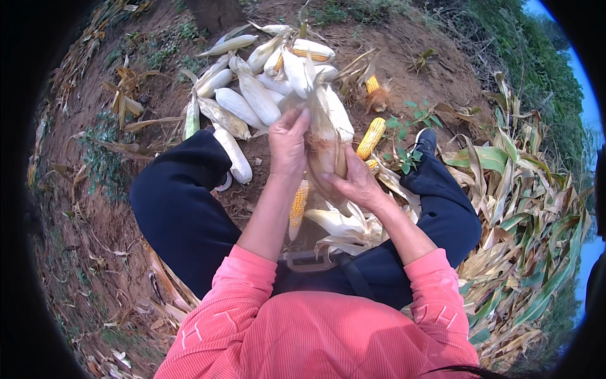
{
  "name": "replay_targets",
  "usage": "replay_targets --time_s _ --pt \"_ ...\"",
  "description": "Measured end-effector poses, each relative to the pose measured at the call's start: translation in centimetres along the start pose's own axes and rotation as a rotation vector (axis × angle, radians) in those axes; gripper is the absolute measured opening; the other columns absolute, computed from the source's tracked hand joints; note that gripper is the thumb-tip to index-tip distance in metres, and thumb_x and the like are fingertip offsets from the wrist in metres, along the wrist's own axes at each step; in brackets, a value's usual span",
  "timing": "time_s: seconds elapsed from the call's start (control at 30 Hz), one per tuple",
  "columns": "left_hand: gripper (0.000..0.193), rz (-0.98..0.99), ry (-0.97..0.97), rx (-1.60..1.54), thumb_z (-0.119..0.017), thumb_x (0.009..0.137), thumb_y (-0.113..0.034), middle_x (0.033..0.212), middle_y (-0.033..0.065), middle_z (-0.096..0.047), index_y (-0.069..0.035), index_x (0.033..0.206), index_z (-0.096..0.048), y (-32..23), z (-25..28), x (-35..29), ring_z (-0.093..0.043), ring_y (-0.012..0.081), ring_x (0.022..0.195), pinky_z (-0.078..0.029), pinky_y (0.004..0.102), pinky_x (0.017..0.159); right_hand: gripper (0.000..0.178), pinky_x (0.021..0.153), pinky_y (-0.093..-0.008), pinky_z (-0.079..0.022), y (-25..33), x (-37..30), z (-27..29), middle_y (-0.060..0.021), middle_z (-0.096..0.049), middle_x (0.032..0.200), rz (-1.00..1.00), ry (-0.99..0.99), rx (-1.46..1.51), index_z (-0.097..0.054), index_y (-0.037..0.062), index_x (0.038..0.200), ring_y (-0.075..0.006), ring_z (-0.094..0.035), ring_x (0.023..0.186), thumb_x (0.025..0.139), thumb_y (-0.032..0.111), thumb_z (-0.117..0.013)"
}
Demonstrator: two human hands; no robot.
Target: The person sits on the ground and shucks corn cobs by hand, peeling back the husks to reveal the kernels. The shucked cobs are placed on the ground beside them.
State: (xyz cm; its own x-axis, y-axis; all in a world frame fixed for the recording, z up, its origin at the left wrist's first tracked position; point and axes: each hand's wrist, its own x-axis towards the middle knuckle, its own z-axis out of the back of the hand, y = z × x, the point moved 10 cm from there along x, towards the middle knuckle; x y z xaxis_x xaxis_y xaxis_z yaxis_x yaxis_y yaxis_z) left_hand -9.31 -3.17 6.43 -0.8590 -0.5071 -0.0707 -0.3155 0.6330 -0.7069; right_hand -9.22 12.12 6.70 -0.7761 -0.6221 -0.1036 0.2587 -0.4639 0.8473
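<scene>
Between my hands, above my lap, stands an ear of corn in its pale dry husk, with reddish-brown silk clinging to it. My left hand pinches the husk's upper left side, thumb pressed to the fingers. Around the lower right of the same ear, my right hand is closed with its thumb across the front. A bare yellow cob lies below my hands, near some loose pale husks. Just beyond my right hand is another yellow cob.
A heap of ears in whitish husks lies on the soil ahead, left of centre. One yellow cob with silk is farther out. Dry leaves and stalks pile up on the right, beyond my shoe. A tree trunk stands at the back.
</scene>
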Motion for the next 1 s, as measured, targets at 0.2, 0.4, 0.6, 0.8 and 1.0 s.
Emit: replay_targets --time_s 0.2,0.4,0.6,0.8,1.0 --pt "0.012 0.052 -0.061 -0.058 -0.066 0.088 -0.008 0.090 0.0042 -0.068 -0.001 0.097 -0.067 1.1 1.2 0.2 -0.063 0.0092 0.076 -0.051 0.0238 0.071 0.067 0.097 -0.0415 -0.042 -0.7 0.1 -0.4 -0.0248 -0.054 0.122 -0.020 -0.007 0.001 -0.039 0.0012 0.131 -0.0386 -0.054 0.114 0.078 0.028 -0.069" --pt "0.013 0.147 -0.173 -0.176 -0.067 0.087 -0.009 0.088 0.0070 -0.067 0.000 0.095 -0.063 2.5 2.7 0.1 -0.064 0.0153 0.080 -0.052 0.0289 0.076 0.069 0.099 -0.0405 -0.041 -0.9 0.0 -0.4 -0.0240 -0.053 0.123 -0.054 -0.011 -0.025 -0.037 0.0017 0.134 -0.0375 -0.053 0.116 0.078 0.027 -0.069" --pt "0.011 0.277 -0.268 -0.429 -0.062 0.090 -0.009 0.087 0.0077 -0.063 -0.001 0.096 -0.058 5.4 3.8 0.0 -0.063 0.0197 0.080 -0.054 0.0329 0.079 0.067 0.100 -0.0403 -0.039 -0.3 0.4 -0.1 -0.0243 -0.050 0.127 0.103 -0.104 0.070 -0.036 0.0011 0.135 -0.0347 -0.050 0.120 0.081 0.023 -0.069" --pt "0.008 0.404 -0.219 -0.660 -0.056 0.092 -0.003 0.084 0.0098 -0.059 0.002 0.097 -0.053 7.7 2.1 -1.4 -0.055 0.0150 0.068 -0.052 0.0280 0.070 0.054 0.106 -0.0326 -0.031 1.4 -0.4 1.5 -0.0128 -0.046 0.132 0.176 -0.282 0.479 -0.035 -0.0020 0.135 -0.0184 -0.044 0.120 0.096 0.030 -0.055" --pt "0.010 0.504 -0.296 -0.795 -0.056 0.091 -0.001 0.083 0.0105 -0.057 0.002 0.098 -0.050 8.6 1.2 -2.2 -0.050 0.0136 0.062 -0.046 0.0235 0.060 0.051 0.095 -0.0315 -0.037 -0.6 -0.2 3.4 -0.0136 -0.053 0.115 0.131 -0.415 0.543 -0.040 -0.0050 0.124 -0.0206 -0.049 0.104 0.098 0.037 -0.051"
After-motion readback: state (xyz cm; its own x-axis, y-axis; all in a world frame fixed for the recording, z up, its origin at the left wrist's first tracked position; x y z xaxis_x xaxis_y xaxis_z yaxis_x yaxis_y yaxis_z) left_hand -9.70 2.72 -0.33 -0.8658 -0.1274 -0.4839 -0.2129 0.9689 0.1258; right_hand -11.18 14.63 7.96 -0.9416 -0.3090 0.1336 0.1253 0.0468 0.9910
